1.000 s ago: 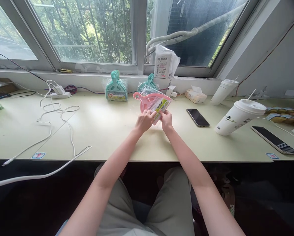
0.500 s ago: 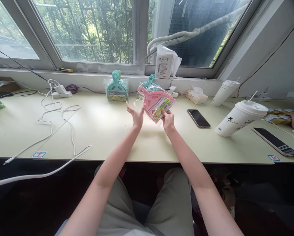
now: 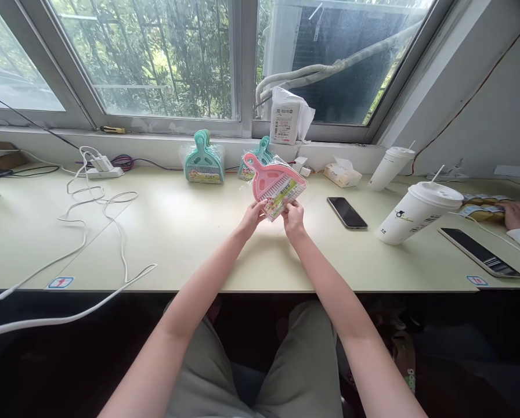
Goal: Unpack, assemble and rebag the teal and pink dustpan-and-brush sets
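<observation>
A pink dustpan and brush set [image 3: 274, 179] in clear plastic wrap is held tilted above the table, its handle up to the left. My left hand [image 3: 253, 218] is closed on its lower left edge. On the lower right corner, my right hand [image 3: 293, 217] grips it with the thumb over the printed label. Behind it, partly hidden, stands a green dustpan set [image 3: 264, 150]. Further left, a stack of wrapped green dustpan sets [image 3: 204, 159] leans near the window sill.
White cables [image 3: 86, 217] run over the left of the table [image 3: 190, 249]. At right lie a black phone [image 3: 347, 212], a tissue pack [image 3: 342, 172], two white cups [image 3: 421, 212] and a larger phone [image 3: 480, 252]. Another person's hand [image 3: 519, 215] rests at the far right.
My left hand has moved from an open pose beside the pink dustpan set to a grip on its lower left edge. My right hand keeps its hold. The view has shifted slightly.
</observation>
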`<state>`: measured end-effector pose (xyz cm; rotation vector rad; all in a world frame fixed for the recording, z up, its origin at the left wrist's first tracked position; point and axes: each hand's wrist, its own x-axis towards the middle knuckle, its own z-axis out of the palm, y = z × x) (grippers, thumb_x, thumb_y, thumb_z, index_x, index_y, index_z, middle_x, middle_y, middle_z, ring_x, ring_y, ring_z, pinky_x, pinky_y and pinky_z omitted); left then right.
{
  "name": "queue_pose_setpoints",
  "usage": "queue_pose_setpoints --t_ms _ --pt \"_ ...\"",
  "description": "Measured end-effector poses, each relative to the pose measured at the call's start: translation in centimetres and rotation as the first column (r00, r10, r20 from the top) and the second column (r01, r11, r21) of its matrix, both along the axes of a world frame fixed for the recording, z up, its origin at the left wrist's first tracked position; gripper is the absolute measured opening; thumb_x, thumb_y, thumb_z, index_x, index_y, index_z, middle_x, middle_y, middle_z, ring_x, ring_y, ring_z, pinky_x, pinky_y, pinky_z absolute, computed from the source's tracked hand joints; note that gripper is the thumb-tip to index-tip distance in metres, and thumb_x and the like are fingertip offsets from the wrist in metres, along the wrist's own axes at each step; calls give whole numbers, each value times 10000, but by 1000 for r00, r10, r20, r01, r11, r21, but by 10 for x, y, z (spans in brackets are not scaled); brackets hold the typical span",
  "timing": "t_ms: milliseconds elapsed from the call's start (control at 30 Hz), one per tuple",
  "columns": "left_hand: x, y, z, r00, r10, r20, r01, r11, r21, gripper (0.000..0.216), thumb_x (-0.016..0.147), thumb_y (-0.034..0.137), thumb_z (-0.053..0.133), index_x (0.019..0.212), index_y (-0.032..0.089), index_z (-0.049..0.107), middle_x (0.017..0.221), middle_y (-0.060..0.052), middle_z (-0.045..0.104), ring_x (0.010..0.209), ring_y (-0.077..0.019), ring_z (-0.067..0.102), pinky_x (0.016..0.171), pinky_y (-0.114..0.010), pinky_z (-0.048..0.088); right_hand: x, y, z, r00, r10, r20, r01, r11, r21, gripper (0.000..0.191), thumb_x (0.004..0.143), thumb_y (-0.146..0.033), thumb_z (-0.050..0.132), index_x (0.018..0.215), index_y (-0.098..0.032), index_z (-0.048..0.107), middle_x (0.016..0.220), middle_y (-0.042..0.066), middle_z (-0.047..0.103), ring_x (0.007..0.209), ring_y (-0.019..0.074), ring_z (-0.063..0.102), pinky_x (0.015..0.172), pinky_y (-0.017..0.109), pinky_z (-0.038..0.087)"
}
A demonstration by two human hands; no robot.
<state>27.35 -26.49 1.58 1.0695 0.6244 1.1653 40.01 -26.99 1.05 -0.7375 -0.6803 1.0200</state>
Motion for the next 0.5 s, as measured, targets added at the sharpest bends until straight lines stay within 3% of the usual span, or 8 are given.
queue_pose_setpoints --t_ms 133,300,500 --pt "-7 2 2 995 63 -81 -55 994 97 341 676 335 673 951 136 643 978 -95 696 953 -214 624 877 -368 477 -4 0 -2 1000 14 -9 -14 1000 6 204 724 -251 660 906 -166 623 908 43 701 878 167 662 834 326 548" --pt "-5 -1 3 984 96 -148 -77 989 128 370 699 405 655 958 144 621 952 -85 689 909 -207 628 815 -355 492 -6 0 -4 1000 -1 -6 0 1000 -22 183 747 -268 634 906 -180 619 902 37 701 885 166 660 820 323 555" --pt "-7 -4 6 986 113 -121 -92 981 169 517 661 351 697 1116 197 508 1077 -76 642 945 -215 617 758 -362 517 -5 1 -4 1000 17 -17 -17 999 -31 156 747 -259 631 879 -178 614 907 40 698 873 162 660 826 321 554"
